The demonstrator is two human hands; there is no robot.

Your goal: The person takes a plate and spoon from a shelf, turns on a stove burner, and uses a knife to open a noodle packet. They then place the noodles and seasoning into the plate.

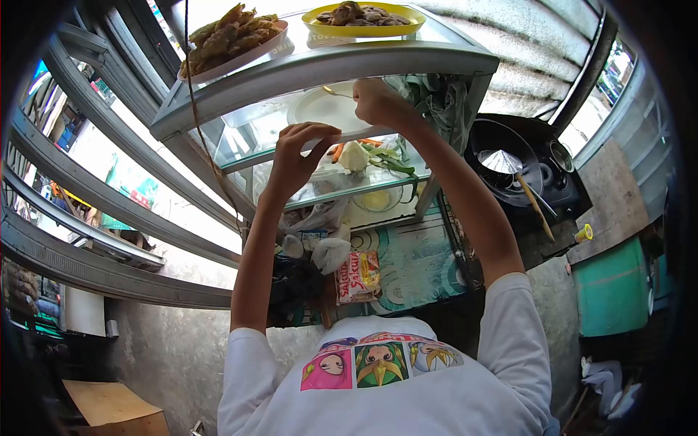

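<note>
My left hand [304, 151] is raised at the front of the glass display case [320, 65], its fingers curled toward the thumb; whether anything is between them is too small to tell. Farther right, my right hand [374, 105] is closed around the handle of a gold-coloured spoon [336, 91], in front of the upper shelf. Behind the spoon, a white plate [309, 109] lies on that shelf. Below my hands, the middle shelf holds a pale cabbage [354, 156], carrots [337, 151] and green leaves [392, 161].
Fried food [233, 36] and a yellow plate [363, 30] stand on top of the case. To the right sit a black wok [509, 185] and a stove [563, 190]. Red and white packets [358, 277] lie below, beside a black bag [294, 280]. Metal bars [109, 254] run along the left.
</note>
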